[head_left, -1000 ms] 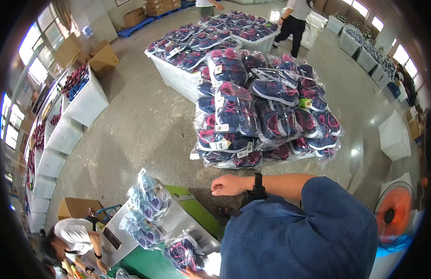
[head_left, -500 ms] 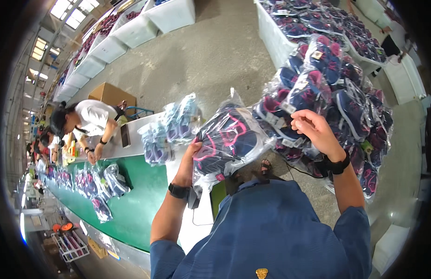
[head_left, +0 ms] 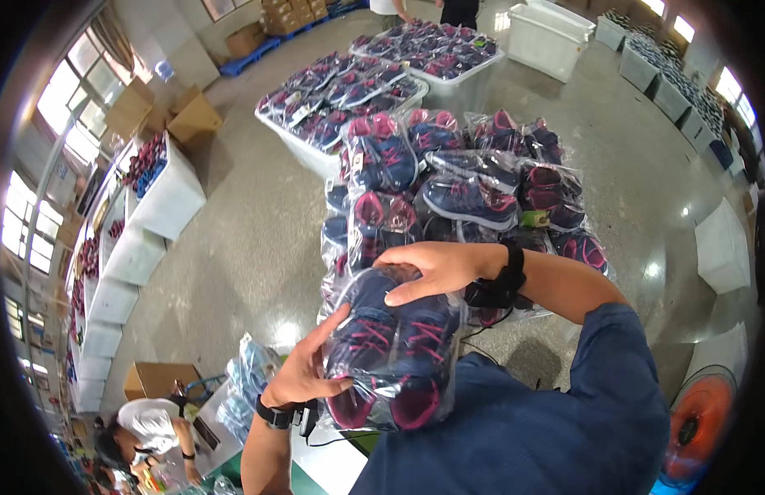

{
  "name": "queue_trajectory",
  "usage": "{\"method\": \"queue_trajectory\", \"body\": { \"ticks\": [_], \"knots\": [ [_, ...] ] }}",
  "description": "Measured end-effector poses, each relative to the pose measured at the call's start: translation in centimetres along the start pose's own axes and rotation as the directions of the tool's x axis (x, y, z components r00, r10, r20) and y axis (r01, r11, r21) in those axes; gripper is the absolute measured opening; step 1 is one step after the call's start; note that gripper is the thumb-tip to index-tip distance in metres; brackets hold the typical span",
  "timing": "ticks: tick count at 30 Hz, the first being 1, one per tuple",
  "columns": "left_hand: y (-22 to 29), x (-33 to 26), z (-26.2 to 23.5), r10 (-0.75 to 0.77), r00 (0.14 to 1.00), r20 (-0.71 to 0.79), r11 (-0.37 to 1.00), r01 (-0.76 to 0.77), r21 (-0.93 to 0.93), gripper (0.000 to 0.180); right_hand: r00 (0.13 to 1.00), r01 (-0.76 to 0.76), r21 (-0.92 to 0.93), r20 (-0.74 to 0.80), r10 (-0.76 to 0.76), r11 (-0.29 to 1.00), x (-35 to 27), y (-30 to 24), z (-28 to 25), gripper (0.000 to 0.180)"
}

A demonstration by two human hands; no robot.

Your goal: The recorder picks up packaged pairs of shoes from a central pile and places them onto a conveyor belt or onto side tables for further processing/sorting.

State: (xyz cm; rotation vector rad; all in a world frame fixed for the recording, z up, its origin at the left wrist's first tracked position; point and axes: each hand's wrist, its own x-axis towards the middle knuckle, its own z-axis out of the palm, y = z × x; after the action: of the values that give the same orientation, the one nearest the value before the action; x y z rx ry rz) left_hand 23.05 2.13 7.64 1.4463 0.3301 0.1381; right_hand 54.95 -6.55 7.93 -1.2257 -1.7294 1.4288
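A pair of navy sneakers (head_left: pixel 395 342) with pink laces and pink linings lies side by side in a clear plastic bag in front of my body. At its left side my left hand (head_left: pixel 306 367) grips the bag, thumb over the near part of the shoes. My right hand (head_left: pixel 436 268) clasps the far end, its thumb on top and its fingers around the toe area. Just beyond my hands is a heap of similar bagged sneakers (head_left: pixel 469 198), navy with pink, lying at various angles.
White bins (head_left: pixel 288 148) full of sneakers stand behind the heap. More white bins (head_left: pixel 164 206) line the left. A co-worker (head_left: pixel 147 429) bends over the table at lower left, near bagged light-blue shoes (head_left: pixel 249 384). An orange fan (head_left: pixel 698 425) stands at lower right.
My view has swung right toward the heap. The bagged sneakers have turned so the laces face up. My right hand, earlier off them beside the heap, now holds their far end.
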Motion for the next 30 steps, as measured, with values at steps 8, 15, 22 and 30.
{"method": "queue_trajectory", "body": {
  "ticks": [8, 15, 22, 30],
  "knots": [
    [0.4, 0.9, 0.0, 0.019, 0.973, -0.228, 0.997, -0.037, -0.075, 0.081, 0.939, -0.175, -0.020, -0.305, 0.161, 0.984, -2.7, 1.2, -3.3, 0.036],
    [-9.6, -9.0, -2.5, -0.169, 0.503, -0.848, 0.949, -0.151, -0.278, 0.038, 0.514, 0.230, 0.452, -0.808, 0.287, 0.862, -3.9, 7.0, -13.8, 0.033],
    [-19.4, -17.9, 1.0, -0.292, 0.359, -0.886, 0.946, -0.029, -0.323, 0.038, 0.140, 0.354, 0.578, -0.810, 0.570, 0.735, -0.6, 15.6, -18.1, 0.031],
    [-26.4, -21.0, 7.3, -0.498, 0.284, -0.819, 0.857, 0.017, -0.515, 0.047, 0.285, 0.408, 0.741, -0.658, 0.697, 0.533, 0.3, 19.8, -15.7, 0.060]
  ]
}}
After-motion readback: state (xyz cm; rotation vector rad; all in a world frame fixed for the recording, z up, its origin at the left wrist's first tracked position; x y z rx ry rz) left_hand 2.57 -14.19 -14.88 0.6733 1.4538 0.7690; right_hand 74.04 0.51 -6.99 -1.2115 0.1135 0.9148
